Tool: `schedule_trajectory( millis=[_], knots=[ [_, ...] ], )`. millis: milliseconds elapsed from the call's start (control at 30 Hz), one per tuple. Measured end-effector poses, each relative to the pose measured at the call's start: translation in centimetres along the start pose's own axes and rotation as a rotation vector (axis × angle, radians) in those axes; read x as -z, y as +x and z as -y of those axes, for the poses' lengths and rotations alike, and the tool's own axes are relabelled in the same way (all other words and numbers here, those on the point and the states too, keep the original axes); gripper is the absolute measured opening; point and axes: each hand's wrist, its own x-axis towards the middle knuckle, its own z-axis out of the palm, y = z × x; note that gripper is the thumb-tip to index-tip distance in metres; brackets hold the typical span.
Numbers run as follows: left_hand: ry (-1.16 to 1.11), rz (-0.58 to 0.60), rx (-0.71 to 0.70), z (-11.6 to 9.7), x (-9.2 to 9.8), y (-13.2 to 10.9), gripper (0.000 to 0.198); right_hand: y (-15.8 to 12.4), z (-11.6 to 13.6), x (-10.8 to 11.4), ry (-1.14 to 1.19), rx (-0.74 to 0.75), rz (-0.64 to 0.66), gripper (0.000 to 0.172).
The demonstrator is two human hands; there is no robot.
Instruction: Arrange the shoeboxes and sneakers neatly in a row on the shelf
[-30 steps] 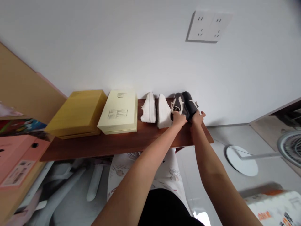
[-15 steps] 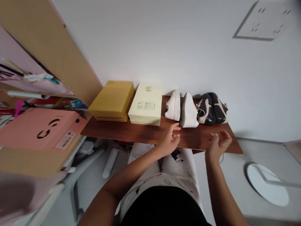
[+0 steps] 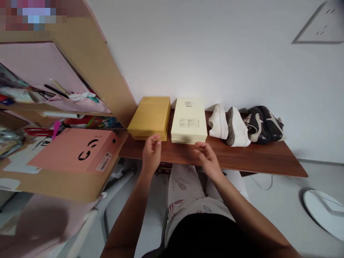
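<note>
My left hand [image 3: 151, 154] hovers open in front of a mustard yellow box [image 3: 150, 117], fingers loosely curled and holding nothing. Open as well, my right hand [image 3: 206, 160] floats empty just before a cream box [image 3: 189, 120] with a printed label. Both boxes lie side by side on a dark wooden shelf [image 3: 263, 159] against the wall. Right of them stand a pair of white sneakers [image 3: 228, 124] and a pair of black sneakers [image 3: 264, 123], out of my hands' reach.
A pink shoe box [image 3: 73, 150] with a black logo rests on a desk at the left, below a shelf with pens and clutter. A white round lamp base [image 3: 324, 213] lies on the floor at the right. My patterned trousers fill the lower middle.
Both hands let go of the black sneakers and drew back, then moved left to the two boxes. My view swung left, bringing the pink box and desk into sight.
</note>
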Motion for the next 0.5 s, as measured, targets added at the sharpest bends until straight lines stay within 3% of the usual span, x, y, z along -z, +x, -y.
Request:
schedule_trajectory(
  millis=[133, 300, 367, 500],
  knots=[
    [0.017, -0.157, 0.107, 1.9, 5.1, 2.5, 0.033, 0.4, 0.0, -5.5, 0.067, -0.186, 0.261, 0.048],
    [0.079, -0.395, 0.242, 4.7, 9.9, 7.2, 0.032, 3.4, 1.3, -12.0, 0.061, -0.250, 0.306, 0.064],
    [0.084, -0.389, 0.261, 5.2, 10.9, 9.1, 0.027, 5.0, 1.8, -14.1, 0.024, -0.202, 0.286, 0.063],
    [0.042, -0.266, 0.339, 5.5, 11.4, 12.1, 0.024, 8.0, 1.6, -16.8, -0.119, -0.097, 0.218, 0.063]
  ],
)
